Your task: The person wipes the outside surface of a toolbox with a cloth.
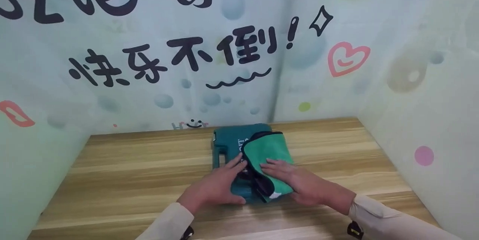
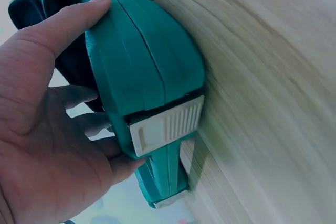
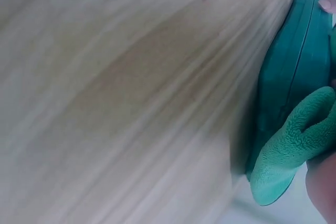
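Observation:
A teal hard plastic carrying case [image 1: 228, 135] lies flat on the wooden table, with pale latches [image 2: 167, 125] on its side and white lettering on top. A folded green cloth with black edging [image 1: 271, 150] covers the right part of its lid. My left hand [image 1: 215, 187] rests at the case's near left, fingers extended over the top beside the cloth, thumb against the near side. My right hand [image 1: 299, 180] lies on the cloth from the right, its fingers stretched flat across it. In the right wrist view a fuzzy fold of cloth [image 3: 294, 145] hangs over the case's side.
The wood-grain table [image 1: 142, 169] runs back to a printed fabric wall [image 1: 149, 101] with black writing. Similar fabric panels stand along the left and right sides. The case's handle [image 1: 217, 156] faces left.

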A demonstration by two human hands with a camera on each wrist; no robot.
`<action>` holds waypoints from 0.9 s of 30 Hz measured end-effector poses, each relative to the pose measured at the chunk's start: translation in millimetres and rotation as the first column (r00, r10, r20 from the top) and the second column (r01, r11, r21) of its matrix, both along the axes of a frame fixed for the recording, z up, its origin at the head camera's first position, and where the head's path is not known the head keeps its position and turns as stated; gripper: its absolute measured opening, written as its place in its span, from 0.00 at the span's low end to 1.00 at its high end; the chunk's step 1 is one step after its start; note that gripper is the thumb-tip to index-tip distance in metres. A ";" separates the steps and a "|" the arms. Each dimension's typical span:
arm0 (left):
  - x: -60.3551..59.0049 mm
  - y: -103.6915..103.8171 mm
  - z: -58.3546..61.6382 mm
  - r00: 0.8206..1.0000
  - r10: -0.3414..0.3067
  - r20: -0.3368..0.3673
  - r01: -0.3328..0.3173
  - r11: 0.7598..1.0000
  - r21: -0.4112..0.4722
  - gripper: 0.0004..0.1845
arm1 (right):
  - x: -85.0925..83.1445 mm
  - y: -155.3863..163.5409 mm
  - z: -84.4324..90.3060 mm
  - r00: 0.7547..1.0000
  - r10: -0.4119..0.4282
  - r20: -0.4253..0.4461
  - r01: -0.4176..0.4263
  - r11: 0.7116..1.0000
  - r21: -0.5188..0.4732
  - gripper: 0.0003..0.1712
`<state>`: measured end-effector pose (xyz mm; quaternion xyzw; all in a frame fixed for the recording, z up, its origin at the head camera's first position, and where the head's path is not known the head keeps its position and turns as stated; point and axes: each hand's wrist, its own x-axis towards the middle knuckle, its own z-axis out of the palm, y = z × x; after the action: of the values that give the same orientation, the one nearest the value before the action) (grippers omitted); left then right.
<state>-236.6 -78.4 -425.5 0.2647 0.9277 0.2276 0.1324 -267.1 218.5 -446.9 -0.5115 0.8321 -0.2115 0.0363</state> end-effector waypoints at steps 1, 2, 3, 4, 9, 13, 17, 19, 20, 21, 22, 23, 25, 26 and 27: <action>0.4 -1.6 -0.5 1.000 0.002 -0.010 -0.002 1.000 0.001 0.53 | 1.5 -0.3 0.5 0.999 0.023 -0.023 -0.023 1.000 0.007 0.53; 1.0 -3.2 -1.0 1.000 0.006 -0.022 -0.006 1.000 -0.002 0.54 | 2.9 -0.7 0.8 0.998 0.046 -0.045 -0.046 0.999 0.011 0.52; 1.5 -4.9 -1.8 0.999 0.009 -0.038 -0.009 1.000 -0.009 0.55 | 4.3 -1.1 0.9 0.995 0.068 -0.070 -0.067 0.998 0.014 0.53; 1.9 -6.6 -2.5 0.998 0.012 -0.054 -0.013 1.000 -0.016 0.56 | 5.9 -1.2 1.0 0.992 0.089 -0.093 -0.087 0.996 0.017 0.53; 3.2 -15.0 -7.7 0.996 0.041 -0.085 -0.046 0.998 -0.050 0.58 | 13.2 -3.0 0.1 0.967 0.183 -0.178 -0.185 0.983 0.004 0.51; 5.4 -17.8 -12.0 0.995 0.058 -0.079 -0.062 0.997 -0.048 0.58 | 17.4 -7.6 -2.9 0.960 0.210 -0.188 -0.212 0.977 0.010 0.54; 8.9 -17.4 -12.3 0.994 0.072 -0.078 -0.074 0.997 -0.026 0.57 | 19.7 -13.3 -6.6 0.969 0.131 -0.207 -0.125 0.991 0.043 0.49; 10.6 -18.1 -11.0 0.994 0.076 -0.073 -0.078 0.997 -0.021 0.56 | 19.8 -15.6 -8.1 0.968 0.093 -0.232 -0.080 0.995 0.065 0.49; 11.2 -18.8 -10.0 0.995 0.078 -0.069 -0.080 0.997 -0.017 0.55 | 19.7 -16.5 -8.5 0.965 0.084 -0.248 -0.068 0.995 0.073 0.49; 11.7 -19.6 -9.2 0.995 0.082 -0.060 -0.083 0.996 -0.015 0.55 | 19.3 -16.9 -8.9 0.962 0.081 -0.260 -0.063 0.995 0.078 0.48; 11.9 -20.6 -8.2 0.995 0.086 -0.050 -0.087 0.996 -0.015 0.56 | 18.7 -16.9 -9.2 0.961 0.082 -0.264 -0.063 0.995 0.082 0.48; 11.8 -21.8 -7.4 0.995 0.087 -0.043 -0.088 0.996 -0.013 0.56 | 18.4 -16.6 -9.2 0.960 0.088 -0.266 -0.068 0.994 0.083 0.47; 11.0 -23.9 -5.8 0.996 0.085 -0.029 -0.085 0.996 -0.009 0.54 | 18.4 -15.3 -8.9 0.958 0.108 -0.266 -0.091 0.993 0.078 0.45; 10.2 -24.7 -5.5 0.996 0.081 -0.025 -0.081 0.997 -0.006 0.53 | 19.2 -14.6 -8.7 0.956 0.121 -0.268 -0.105 0.992 0.073 0.43; 9.2 -25.3 -5.4 0.997 0.075 -0.020 -0.075 0.997 -0.006 0.52 | 20.1 -13.9 -8.9 0.954 0.133 -0.268 -0.118 0.990 0.071 0.42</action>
<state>-227.4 -103.7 -430.9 0.2315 0.9389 0.2269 0.1155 -247.0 204.6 -455.8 -0.5862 0.8005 -0.1137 -0.0511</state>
